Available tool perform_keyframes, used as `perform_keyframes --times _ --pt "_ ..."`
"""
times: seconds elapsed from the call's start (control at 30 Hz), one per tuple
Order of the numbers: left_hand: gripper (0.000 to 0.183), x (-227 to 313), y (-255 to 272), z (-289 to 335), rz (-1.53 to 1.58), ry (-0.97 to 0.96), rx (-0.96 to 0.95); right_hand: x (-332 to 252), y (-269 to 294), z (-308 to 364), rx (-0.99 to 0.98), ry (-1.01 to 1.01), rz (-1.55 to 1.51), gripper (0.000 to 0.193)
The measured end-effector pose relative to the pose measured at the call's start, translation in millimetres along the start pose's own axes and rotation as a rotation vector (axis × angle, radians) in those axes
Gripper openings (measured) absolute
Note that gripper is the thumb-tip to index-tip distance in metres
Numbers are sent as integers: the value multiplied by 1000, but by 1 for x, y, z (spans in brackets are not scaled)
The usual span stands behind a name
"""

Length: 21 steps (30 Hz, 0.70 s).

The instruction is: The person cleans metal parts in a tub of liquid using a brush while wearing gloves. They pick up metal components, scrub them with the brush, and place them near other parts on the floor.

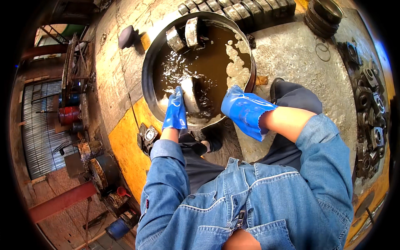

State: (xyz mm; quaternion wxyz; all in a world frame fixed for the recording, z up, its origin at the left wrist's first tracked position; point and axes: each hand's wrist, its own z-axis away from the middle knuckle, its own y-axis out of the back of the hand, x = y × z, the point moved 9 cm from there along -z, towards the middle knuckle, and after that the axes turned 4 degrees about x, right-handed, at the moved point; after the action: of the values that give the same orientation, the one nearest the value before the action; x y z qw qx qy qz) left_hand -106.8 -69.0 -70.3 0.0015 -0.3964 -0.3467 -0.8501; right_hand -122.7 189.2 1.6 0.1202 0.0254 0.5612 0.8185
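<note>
A round metal tub (pixel 147 79) of murky brown liquid stands before me, with pale foam (pixel 237 68) on its right side. My left hand (pixel 176 107), in a blue rubber glove, reaches over the near rim and is closed at the left edge of a curved metal piece (pixel 189 95). That piece lies tilted, partly under the liquid. My right hand (pixel 243 109), gloved alike, is at the tub's right near rim; its fingers are hidden. Two more curved metal pieces (pixel 192 33) lean against the tub's far wall, wet and shiny.
Behind the tub runs a row of dark curved metal blocks (pixel 241 12). Stacked metal rings (pixel 323 18) stand at the far right. Many greasy metal parts (pixel 368 108) lie along the right. A dark lump (pixel 127 37) and small round parts (pixel 149 134) sit left of the tub.
</note>
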Motion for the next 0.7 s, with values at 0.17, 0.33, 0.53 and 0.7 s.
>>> perform_keyframes --times 0.17,0.33,0.53,0.7 --pt "48 19 23 24 118 -245 101 10 -19 -26 -252 -108 -80 31" --pt "43 -7 40 51 251 -147 106 66 -18 -27 -416 -499 -136 36" --pt "45 4 7 79 465 -56 -3 134 49 55 518 -635 -867 28" --pt "80 20 -13 52 378 -217 -10 163 12 19 666 -532 -1664 9"
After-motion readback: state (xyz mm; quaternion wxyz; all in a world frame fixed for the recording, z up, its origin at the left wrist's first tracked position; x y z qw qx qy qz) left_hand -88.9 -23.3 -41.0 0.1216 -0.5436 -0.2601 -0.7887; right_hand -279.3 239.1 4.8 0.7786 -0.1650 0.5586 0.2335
